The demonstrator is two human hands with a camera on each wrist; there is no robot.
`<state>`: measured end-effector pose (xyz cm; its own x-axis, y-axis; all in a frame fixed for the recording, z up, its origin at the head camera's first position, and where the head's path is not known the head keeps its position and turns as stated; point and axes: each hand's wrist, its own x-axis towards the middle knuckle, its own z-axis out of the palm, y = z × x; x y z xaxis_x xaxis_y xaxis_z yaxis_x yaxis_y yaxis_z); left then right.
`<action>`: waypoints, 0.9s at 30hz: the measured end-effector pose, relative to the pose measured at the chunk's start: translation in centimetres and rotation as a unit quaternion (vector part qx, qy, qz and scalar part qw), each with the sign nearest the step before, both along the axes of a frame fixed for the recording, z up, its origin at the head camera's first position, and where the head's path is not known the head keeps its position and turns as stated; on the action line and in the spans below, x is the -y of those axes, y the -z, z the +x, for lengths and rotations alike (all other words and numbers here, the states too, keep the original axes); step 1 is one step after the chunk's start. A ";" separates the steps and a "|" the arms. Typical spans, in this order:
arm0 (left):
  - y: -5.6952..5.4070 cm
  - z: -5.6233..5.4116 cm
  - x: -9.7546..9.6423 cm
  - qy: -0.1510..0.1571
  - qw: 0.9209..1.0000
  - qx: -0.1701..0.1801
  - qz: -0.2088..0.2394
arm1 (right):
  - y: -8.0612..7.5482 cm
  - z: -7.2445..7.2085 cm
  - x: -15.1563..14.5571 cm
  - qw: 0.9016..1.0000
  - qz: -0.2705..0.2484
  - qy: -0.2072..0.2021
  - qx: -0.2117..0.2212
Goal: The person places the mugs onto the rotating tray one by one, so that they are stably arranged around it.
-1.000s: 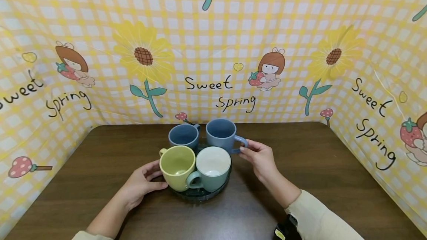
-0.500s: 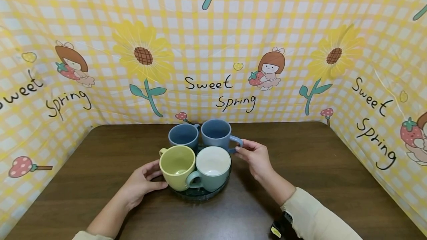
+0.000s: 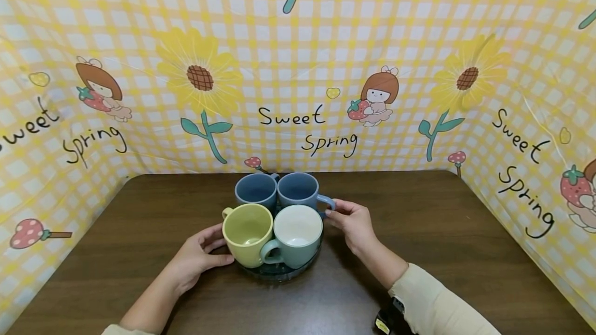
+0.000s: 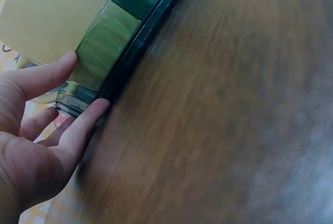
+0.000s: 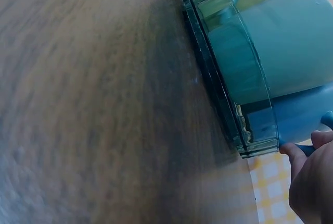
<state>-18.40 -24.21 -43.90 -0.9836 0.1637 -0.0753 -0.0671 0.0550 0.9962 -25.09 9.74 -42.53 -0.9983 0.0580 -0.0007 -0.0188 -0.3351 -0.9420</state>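
A round see-through dark green tray (image 3: 279, 274) with a raised wall bears several mugs. In front stand a yellow-green mug (image 3: 247, 253) and a teal mug (image 3: 301, 252) with a white inside. Behind them is a blue mug (image 3: 255, 190) on the left, with a second blue mug (image 3: 298, 188) close beside it. My right hand (image 3: 351, 223) pinches that second mug's handle (image 5: 307, 150) between thumb and fingers. Spread along the tray's left side, my left hand (image 3: 197, 257) touches its outer wall; in the left wrist view a fingertip (image 4: 103, 104) meets the base.
All this stands on a dark brown wooden table (image 3: 410, 195). A yellow checked cloth (image 3: 288, 61) printed with flowers and lettering hangs behind and at both sides. A small black device (image 3: 388, 319) sits by the right sleeve.
My right hand has moved the second blue mug left and down, bringing it beside the other blue mug. The left hand and the tray have stayed in place.
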 end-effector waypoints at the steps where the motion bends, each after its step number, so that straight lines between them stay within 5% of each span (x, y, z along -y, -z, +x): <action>1: 0.0 0.0 0.0 -0.001 1.000 -0.001 0.000 | 0.0 0.0 0.0 1.000 0.000 0.001 0.001; 19: 0.0 -0.1 0.0 -0.004 1.000 -0.004 -0.004 | 0.4 0.3 0.0 0.989 0.143 -0.014 -0.020; 27: -0.2 0.1 -0.1 -0.001 1.000 0.006 -0.003 | 0.3 0.7 -0.2 0.992 0.122 -0.023 -0.013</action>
